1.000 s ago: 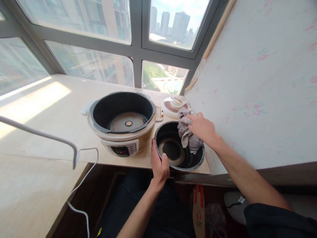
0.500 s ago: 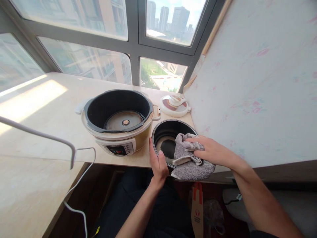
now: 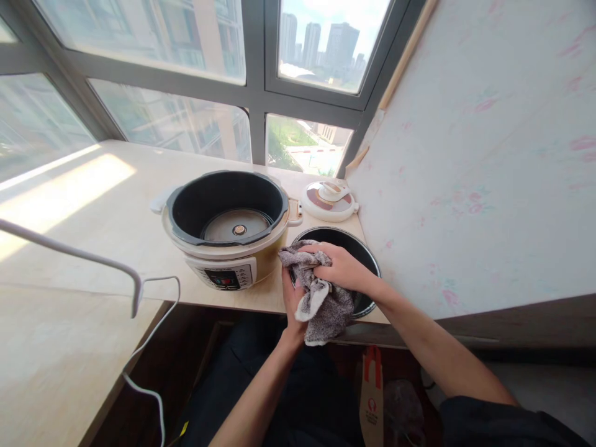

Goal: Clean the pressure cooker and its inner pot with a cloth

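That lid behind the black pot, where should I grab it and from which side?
Probably by the raised white handle on top, coming from above: the lid lies flat, and its handle stands up near the middle. The wall close on its right, the cooker on its left and the black pot in front make the sides look tighter.

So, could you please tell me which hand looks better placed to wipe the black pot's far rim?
Probably the right hand: it grips the bunched cloth over the near-left rim of the black pot. The left hand sits at the pot's left side, partly covered by the cloth.
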Demonstrator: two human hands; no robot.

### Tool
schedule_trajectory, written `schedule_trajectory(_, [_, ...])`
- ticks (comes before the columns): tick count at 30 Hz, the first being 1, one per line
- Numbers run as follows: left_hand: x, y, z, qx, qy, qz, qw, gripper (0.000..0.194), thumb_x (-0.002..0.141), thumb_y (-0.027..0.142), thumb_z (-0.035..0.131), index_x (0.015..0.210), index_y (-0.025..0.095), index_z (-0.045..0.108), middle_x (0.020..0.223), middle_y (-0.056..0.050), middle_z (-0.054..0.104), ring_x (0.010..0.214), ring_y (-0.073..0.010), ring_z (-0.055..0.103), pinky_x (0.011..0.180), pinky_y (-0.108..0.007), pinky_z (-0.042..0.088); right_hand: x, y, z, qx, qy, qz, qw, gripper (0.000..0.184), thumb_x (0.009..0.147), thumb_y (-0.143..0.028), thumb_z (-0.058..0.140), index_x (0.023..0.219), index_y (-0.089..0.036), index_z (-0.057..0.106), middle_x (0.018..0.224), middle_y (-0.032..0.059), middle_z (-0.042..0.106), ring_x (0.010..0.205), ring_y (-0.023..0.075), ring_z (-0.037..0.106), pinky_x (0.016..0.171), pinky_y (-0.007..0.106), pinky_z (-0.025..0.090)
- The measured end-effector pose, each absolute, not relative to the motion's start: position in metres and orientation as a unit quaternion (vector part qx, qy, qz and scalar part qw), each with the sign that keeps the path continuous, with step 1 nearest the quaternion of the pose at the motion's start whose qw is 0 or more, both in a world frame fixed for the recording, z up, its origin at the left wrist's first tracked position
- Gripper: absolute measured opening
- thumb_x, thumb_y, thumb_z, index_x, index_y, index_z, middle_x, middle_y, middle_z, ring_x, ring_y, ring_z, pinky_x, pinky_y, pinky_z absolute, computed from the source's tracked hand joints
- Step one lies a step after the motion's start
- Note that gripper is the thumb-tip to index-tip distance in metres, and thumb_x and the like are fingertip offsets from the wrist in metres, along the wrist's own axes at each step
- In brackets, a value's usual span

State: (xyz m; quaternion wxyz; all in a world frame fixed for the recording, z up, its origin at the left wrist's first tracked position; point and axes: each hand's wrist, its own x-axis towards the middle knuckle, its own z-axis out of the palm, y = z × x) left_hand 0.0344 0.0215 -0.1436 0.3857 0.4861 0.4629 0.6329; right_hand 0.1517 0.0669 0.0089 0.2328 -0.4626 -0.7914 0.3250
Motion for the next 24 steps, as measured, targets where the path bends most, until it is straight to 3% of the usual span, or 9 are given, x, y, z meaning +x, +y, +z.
schedule_trajectory(4, [0.034,0.016,-0.130,0.473,0.448,0.666,0.364,0.067,0.102,0.050,0.039,0.161,0.018,0.030,0.166,-0.013,0.035,0.156,-0.0307,0.029,0.128,-0.046,0.024,0.149,0.090,-0.005,-0.497,-0.798,0.259,0.222,0.055,0.076,-0.013,0.059,0.129,-0.024,0.070,0.121,0.0058,0.071,0.113,0.0249,0.064,0.105,0.037,0.046])
schedule_trajectory(9, [0.031,0.011,-0.126,0.505,0.464,0.646,0.334,0.062,0.105,0.043,0.034,0.161,0.019,0.031,0.167,-0.012,0.034,0.156,-0.0265,0.028,0.128,-0.042,0.023,0.154,0.107,-0.009,-0.567,-0.778,0.166,0.212,0.054,0.084,-0.019,0.058,0.138,-0.026,0.065,0.129,0.0088,0.065,0.116,0.0277,0.062,0.105,0.040,0.048])
schedule_trajectory(19, [0.031,0.010,-0.125,0.509,0.457,0.657,0.317,0.060,0.105,0.038,0.036,0.162,0.019,0.031,0.167,-0.013,0.034,0.155,-0.0260,0.030,0.128,-0.043,0.023,0.214,0.091,0.016,-0.621,-0.712,0.053,0.324,0.057,0.085,-0.025,0.061,0.142,-0.023,0.062,0.127,0.0124,0.063,0.122,0.0314,0.061,0.110,0.045,0.046])
schedule_trajectory(24, [0.034,0.010,-0.123,0.503,0.460,0.663,0.308,0.059,0.105,0.037,0.036,0.161,0.018,0.033,0.166,-0.014,0.036,0.154,-0.0264,0.033,0.127,-0.043,0.025,0.229,0.080,0.023,-0.601,-0.765,0.086,0.212,0.058,0.082,-0.022,0.064,0.140,-0.026,0.064,0.127,0.0087,0.067,0.116,0.0301,0.064,0.105,0.043,0.049])
